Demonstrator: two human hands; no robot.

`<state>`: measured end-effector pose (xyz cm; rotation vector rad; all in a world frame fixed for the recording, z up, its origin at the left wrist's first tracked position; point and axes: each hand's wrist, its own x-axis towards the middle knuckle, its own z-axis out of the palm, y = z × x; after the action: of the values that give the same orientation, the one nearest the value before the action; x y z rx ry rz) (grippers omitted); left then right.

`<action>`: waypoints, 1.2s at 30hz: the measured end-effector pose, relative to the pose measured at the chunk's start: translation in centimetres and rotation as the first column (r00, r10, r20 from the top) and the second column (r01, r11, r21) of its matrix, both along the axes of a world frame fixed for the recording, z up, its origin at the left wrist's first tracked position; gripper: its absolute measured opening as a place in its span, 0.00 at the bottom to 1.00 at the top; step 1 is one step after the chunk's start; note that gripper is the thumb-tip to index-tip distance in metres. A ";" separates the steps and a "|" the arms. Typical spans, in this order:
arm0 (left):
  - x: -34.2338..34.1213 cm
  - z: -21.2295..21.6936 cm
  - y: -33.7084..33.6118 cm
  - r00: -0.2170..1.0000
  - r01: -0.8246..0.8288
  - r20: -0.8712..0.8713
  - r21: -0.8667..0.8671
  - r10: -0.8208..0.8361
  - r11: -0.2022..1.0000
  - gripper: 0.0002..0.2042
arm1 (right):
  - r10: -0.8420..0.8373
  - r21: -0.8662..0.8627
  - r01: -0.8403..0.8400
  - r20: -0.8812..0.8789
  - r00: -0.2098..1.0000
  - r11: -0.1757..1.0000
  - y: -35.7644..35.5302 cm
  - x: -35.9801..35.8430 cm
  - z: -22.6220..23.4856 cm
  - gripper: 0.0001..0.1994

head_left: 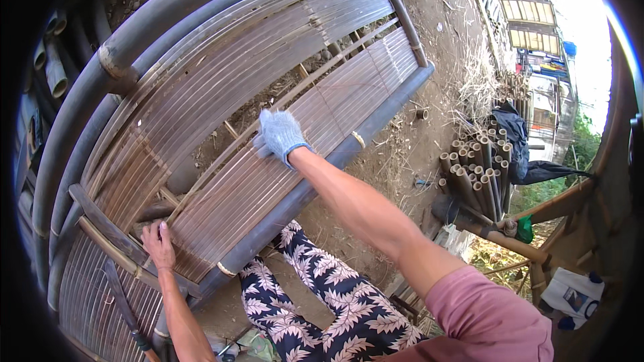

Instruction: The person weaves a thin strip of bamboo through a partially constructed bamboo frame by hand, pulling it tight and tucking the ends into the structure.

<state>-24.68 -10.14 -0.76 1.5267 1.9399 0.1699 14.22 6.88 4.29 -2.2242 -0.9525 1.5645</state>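
A bamboo bench (176, 3) stretches across the view, its dark pole frame holding a seat of narrow slats (329, 110). Along the open gap in the seat runs a long thin bamboo strip (215, 169). My right hand (280, 135), in a grey-blue knit glove, is closed over this strip near its middle; the palm side is hidden. Bare and with fingers stretched out, my left hand (159, 245) rests by the strip's near-left end, beside the wooden crosspiece (111, 226). A long-bladed knife (122, 295) lies on the slats left of my left forearm.
Cut bamboo poles (479, 174) stand bundled at the right, next to black plastic sheeting (513, 141). More poles (55, 70) lie at the far left. Shavings (469, 67) litter the dirt floor. A pale cloth (570, 293) hangs at lower right, near a bamboo rail (516, 245).
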 end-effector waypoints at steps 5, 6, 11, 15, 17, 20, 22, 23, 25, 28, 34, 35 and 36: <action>-0.5 0.3 0.7 0.995 -0.087 0.057 0.003 0.087 0.996 0.18 | 0.320 0.351 -0.897 0.846 0.426 0.267 3.1 3.3 3.0 0.08; 0.0 0.4 0.9 0.984 -0.141 0.111 0.030 0.137 0.990 0.16 | 0.355 0.322 -0.926 0.857 0.374 0.198 4.0 3.9 3.1 0.08; -0.4 -0.5 0.7 0.953 -0.183 0.248 0.021 0.172 0.983 0.16 | 0.423 0.239 -0.953 0.856 0.297 0.186 2.6 4.9 1.2 0.08; -2.5 -0.3 0.5 0.955 -0.162 0.242 -0.052 0.169 0.985 0.15 | 0.349 0.182 -0.966 0.907 0.236 0.182 2.2 3.1 1.1 0.09; -3.4 -0.4 -0.5 0.975 -0.092 0.211 0.064 0.077 0.994 0.14 | 0.434 0.157 -0.979 0.879 0.198 0.128 3.4 3.3 -0.2 0.10; -3.8 -1.1 -2.0 1.000 0.013 0.020 0.057 -0.014 0.998 0.13 | 0.511 0.137 -0.981 0.839 0.187 0.135 3.2 3.4 -0.5 0.11; 0.9 -2.1 0.1 0.999 0.004 0.051 0.165 -0.013 0.986 0.13 | 0.616 0.119 -0.963 0.749 0.246 0.240 3.5 5.3 1.3 0.12; 1.7 -1.8 0.7 0.997 -0.009 0.074 0.200 -0.006 0.980 0.13 | 0.567 0.286 -0.896 0.698 0.437 0.340 3.0 5.5 3.4 0.09; 3.4 -0.3 2.2 0.977 -0.085 0.202 0.073 0.069 0.994 0.14 | 0.430 0.619 -0.646 0.485 0.762 0.446 1.9 6.0 7.3 0.10; 1.7 1.6 0.5 0.999 0.032 -0.036 -0.076 -0.035 0.997 0.17 | 0.243 0.413 -0.122 -0.255 0.936 0.902 -1.3 0.8 15.2 0.08; 11.8 4.7 0.7 0.979 0.029 -0.202 0.272 0.027 0.962 0.30 | 0.794 0.475 -0.782 0.242 0.557 0.403 -0.9 3.9 27.7 0.12; 11.9 5.6 1.3 0.992 -0.028 -0.115 0.230 0.056 0.973 0.27 | 0.741 0.552 -0.659 0.105 0.663 0.511 -1.1 4.2 28.4 0.10; 12.6 5.9 2.4 0.995 -0.092 -0.006 0.190 0.095 0.977 0.24 | 0.712 0.525 -0.681 0.184 0.677 0.511 -0.5 4.9 29.5 0.08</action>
<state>-12.10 -7.75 5.19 1.5601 2.0584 0.3953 19.11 6.39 33.84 -1.4005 -2.1644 1.2973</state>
